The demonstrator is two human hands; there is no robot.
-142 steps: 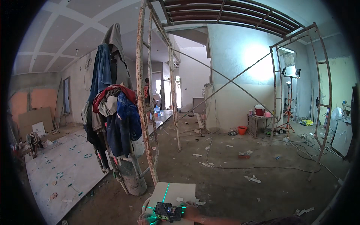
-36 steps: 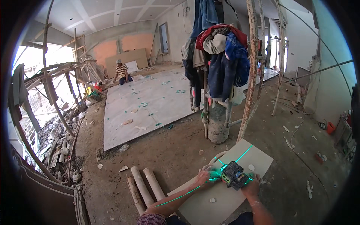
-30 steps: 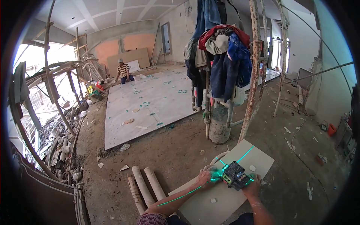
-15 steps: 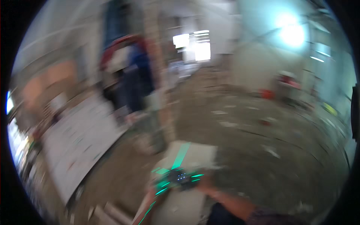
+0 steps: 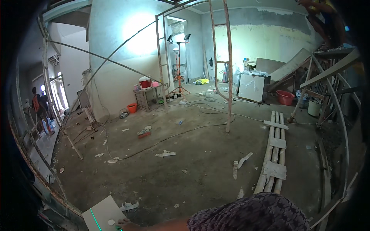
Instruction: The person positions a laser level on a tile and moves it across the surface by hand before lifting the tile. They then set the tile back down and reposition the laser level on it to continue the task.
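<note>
My right hand (image 5: 125, 225) shows at the lower left edge, cut off by the picture's rim. Its visible fingers are bent over something small with a green glint, which I cannot make out. Beneath and beside the hand lies a pale flat board (image 5: 102, 210), crossed by a bright green laser line (image 5: 95, 219). A small whitish piece (image 5: 111, 222) rests on the board next to the fingers. My forearm (image 5: 165, 225) reaches in from a dark patterned sleeve (image 5: 250, 211). My left hand is out of view.
Rusty scaffold frames (image 5: 230, 77) stand ahead and along the left. Cables (image 5: 173, 134) and scraps (image 5: 165, 154) litter the floor. Bound poles (image 5: 274, 154) lie to the right. A red basin (image 5: 285, 97) and a lamp stand (image 5: 178, 69) are farther back. A person (image 5: 327, 19) is up at far right.
The view has swung right and sharpened. Both hands were around a dark laser level on the board; now only the right hand and part of the board show, at lower left.
</note>
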